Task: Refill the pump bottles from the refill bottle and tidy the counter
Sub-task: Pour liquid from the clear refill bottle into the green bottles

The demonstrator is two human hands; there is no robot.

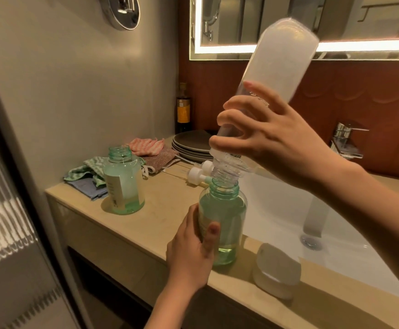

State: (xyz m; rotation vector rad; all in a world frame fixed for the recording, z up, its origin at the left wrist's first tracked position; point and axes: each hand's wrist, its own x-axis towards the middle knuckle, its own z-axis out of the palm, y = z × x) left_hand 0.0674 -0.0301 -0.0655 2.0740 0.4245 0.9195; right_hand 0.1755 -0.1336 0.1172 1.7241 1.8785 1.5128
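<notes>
Tipping the cloudy refill bottle (pixel 281 67) neck-down into a part-filled green pump bottle (pixel 227 222), the right grip (pixel 276 143) clamps it; the left grip (pixel 193 252) clasps that bottle near the counter (pixel 165 210) edge.

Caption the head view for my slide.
Right hand tips a frosted white plastic refill bottle into an open green-tinted pump bottle gripped by the left hand on a beige counter.

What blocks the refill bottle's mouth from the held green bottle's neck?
Nothing visible. The right hand tips the refill bottle with its mouth at the open neck of the green bottle, which the left hand holds. The pump heads lie behind, on the counter.
</notes>
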